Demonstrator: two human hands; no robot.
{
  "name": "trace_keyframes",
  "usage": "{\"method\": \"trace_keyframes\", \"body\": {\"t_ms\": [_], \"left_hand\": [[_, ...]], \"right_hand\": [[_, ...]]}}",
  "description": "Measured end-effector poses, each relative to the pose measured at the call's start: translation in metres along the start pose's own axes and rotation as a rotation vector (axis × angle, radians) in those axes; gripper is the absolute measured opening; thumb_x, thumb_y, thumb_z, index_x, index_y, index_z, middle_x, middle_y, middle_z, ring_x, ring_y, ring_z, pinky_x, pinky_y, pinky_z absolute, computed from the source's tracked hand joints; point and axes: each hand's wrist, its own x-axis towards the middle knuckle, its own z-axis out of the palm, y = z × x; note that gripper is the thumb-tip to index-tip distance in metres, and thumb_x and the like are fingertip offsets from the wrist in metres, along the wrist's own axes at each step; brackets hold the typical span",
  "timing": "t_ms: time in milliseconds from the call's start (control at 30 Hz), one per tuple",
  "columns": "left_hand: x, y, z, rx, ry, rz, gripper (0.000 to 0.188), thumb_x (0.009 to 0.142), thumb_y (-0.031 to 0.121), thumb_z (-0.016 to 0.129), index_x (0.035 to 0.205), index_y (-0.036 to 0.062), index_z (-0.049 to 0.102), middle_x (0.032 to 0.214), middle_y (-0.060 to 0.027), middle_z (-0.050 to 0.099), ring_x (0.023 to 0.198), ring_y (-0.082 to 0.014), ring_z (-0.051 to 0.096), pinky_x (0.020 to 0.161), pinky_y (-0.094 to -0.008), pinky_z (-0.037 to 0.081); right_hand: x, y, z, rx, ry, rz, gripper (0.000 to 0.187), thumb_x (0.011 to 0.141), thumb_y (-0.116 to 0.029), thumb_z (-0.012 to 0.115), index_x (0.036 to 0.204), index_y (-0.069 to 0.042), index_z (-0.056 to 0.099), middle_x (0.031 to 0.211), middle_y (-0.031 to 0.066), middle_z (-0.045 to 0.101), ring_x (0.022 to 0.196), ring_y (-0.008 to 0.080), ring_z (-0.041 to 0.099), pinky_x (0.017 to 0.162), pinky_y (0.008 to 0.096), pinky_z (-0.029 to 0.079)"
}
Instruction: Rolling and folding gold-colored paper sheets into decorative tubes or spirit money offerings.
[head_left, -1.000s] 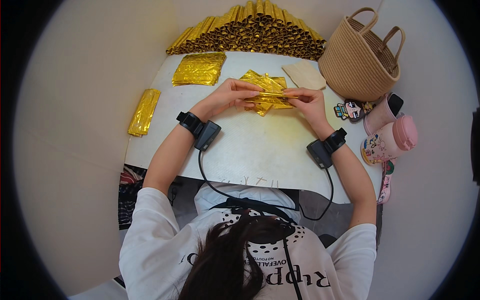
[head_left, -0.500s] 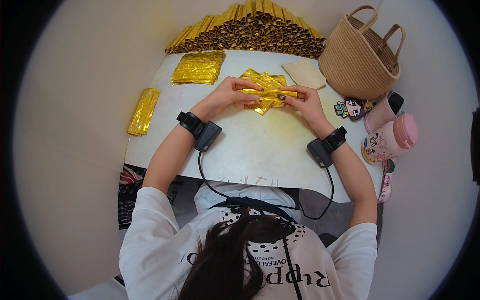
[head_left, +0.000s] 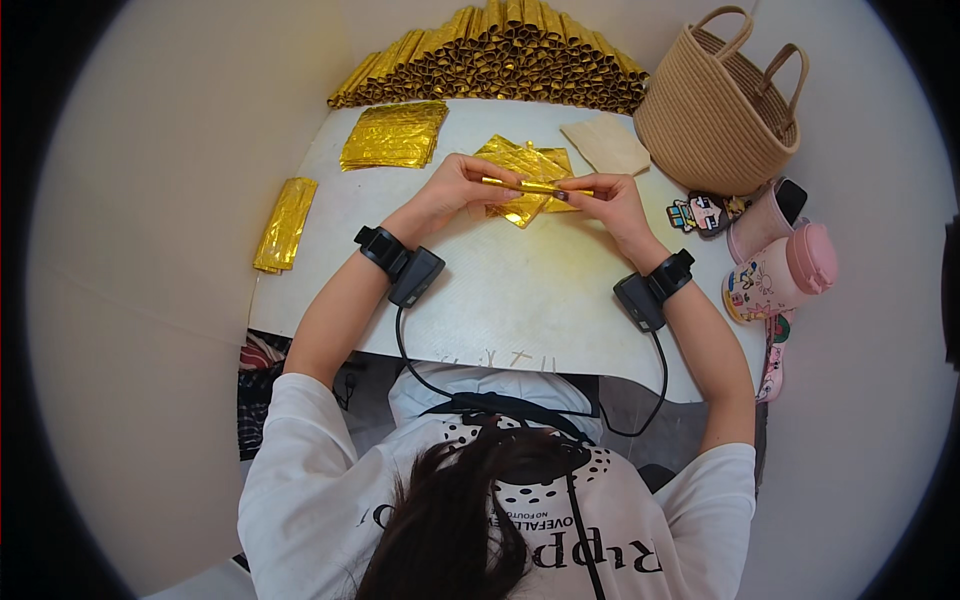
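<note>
Between my two hands I hold a narrow strip of folded gold foil paper (head_left: 538, 186), stretched sideways. My left hand (head_left: 470, 184) pinches its left end between thumb and fingers. At the other end my right hand (head_left: 603, 197) pinches it the same way. Beneath the strip, loose gold foil sheets (head_left: 518, 208) lie crosswise on the white table (head_left: 480, 290). A neat stack of gold foil sheets (head_left: 394, 135) lies beyond my left hand. Farther left rests a narrower gold foil bundle (head_left: 286, 224).
Along the back, rolled gold foil tubes (head_left: 510, 68) are piled high. A cream cloth-like piece (head_left: 606, 144) lies right of the sheets. On the right stand a woven basket (head_left: 710, 110), a pink cup (head_left: 755, 235) and a pink-lidded bottle (head_left: 785, 275), beside a cartoon figure (head_left: 699, 214).
The gold strip between my fingers has become narrower, its upper part folded or rolled over. My hands have stayed in nearly the same place.
</note>
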Motion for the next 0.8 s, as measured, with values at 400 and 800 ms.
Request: {"method": "trace_keyframes", "body": {"t_ms": [400,800], "left_hand": [[-0.003,0.005,0.009,0.022,0.096,0.015,0.027,0.079,0.006,0.073,0.104,-0.0035,0.066,0.095,-0.0099,0.069,0.085,-0.0131,0.065,0.078,-0.0241,0.053],[-0.005,0.014,0.03,0.22,-0.133,0.1,0.034,0.087,0.013,0.066,0.118,0.0009,0.06,0.087,-0.0078,0.069,0.072,-0.0105,0.065,0.066,-0.0216,0.053]], "right_hand": [[-0.004,-0.011,0.007,-0.017,0.07,0.009,0.019,0.082,0.002,0.066,0.1,0.004,0.068,0.098,0.0099,0.069,0.086,0.0109,0.065,0.079,0.0225,0.052],[-0.013,-0.02,0.032,0.03,0.123,-0.1,0.038,0.082,0.002,0.068,0.118,0.001,0.058,0.101,0.0108,0.068,0.09,0.0132,0.066,0.081,0.0222,0.053]]}}
